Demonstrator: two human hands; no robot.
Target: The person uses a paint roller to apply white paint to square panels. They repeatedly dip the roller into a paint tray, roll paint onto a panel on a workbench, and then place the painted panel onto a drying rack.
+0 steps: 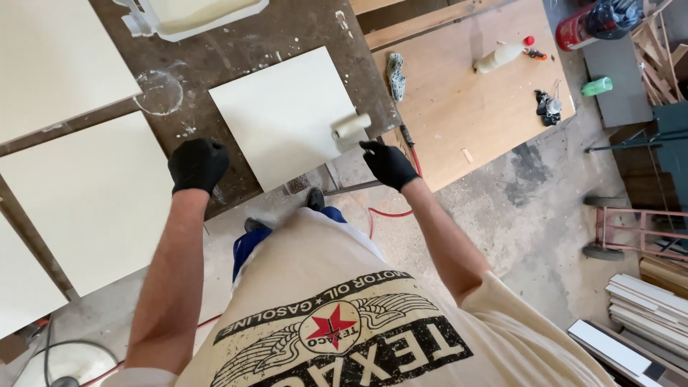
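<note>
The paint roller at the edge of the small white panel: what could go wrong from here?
1. The paint roller sits at the small white panel's right edge; it may slip off and smear the dark workbench.
2. The left hand rests by the panel's lower corner and could touch fresh paint.
3. The red hose near the feet might cause a trip.

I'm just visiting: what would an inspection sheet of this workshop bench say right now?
Surface: dark workbench, paint-spattered, with a ring mark.
Job's things: cream panel; small paint roller at the panel's right edge.
Clutter: paint tray, spray bottle, rag, dark gloves, green cup on the plywood table.
Hands: left hand, black-gloved, resting at the bench edge; right hand, black-gloved, holding the roller's handle.
Cables: red hose on the floor; grey cable lower left.
Surroundings: more cream panels, stacked boards, red trolley.
</note>
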